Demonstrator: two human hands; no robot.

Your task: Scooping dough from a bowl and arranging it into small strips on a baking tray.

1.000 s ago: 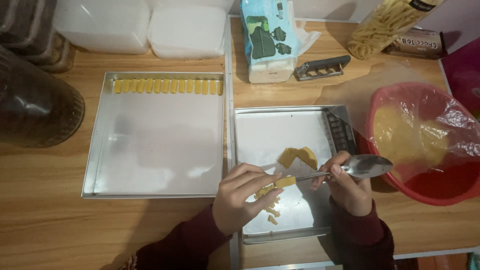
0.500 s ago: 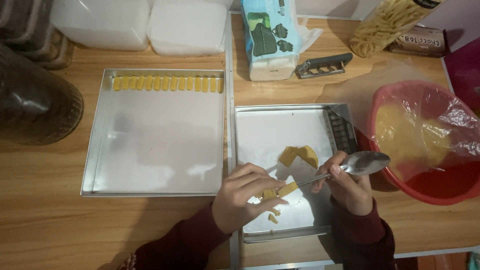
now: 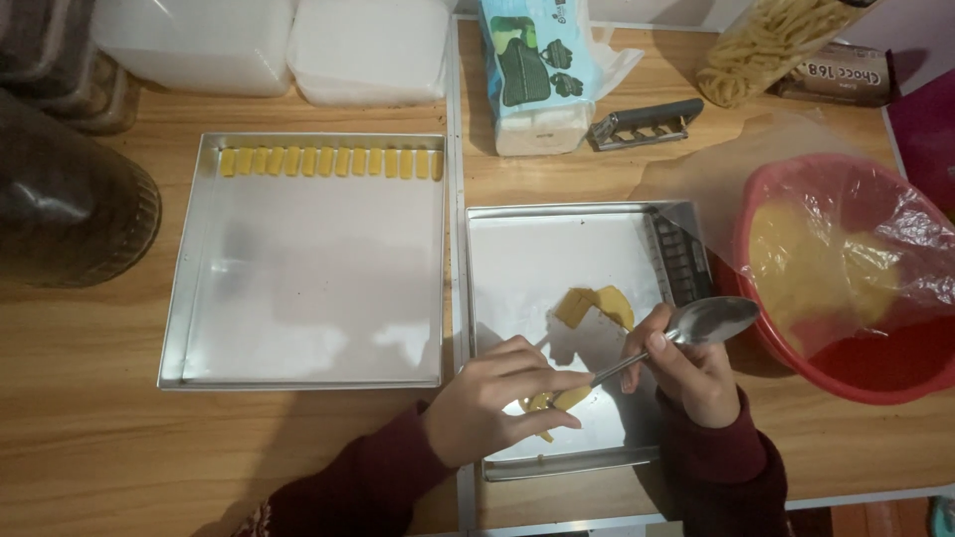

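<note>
Over the near edge of the right tray (image 3: 517,239), the left hand (image 3: 492,403) pinches a yellow pasta tube (image 3: 557,401). The right hand (image 3: 686,373) grips a spoon (image 3: 701,323), its bowl just beside the red bowl (image 3: 895,373).

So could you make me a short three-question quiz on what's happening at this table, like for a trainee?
1. True or false: the right hand holds a metal spoon.
2. Where does the row of yellow pieces lie in the left tray?
A. along its far edge
B. along its near edge
C. in its middle
3. Fill in: the left hand pinches a yellow piece over the ______ tray.

Key:
1. True; the spoon's bowl points toward the red bowl.
2. A
3. right
</note>
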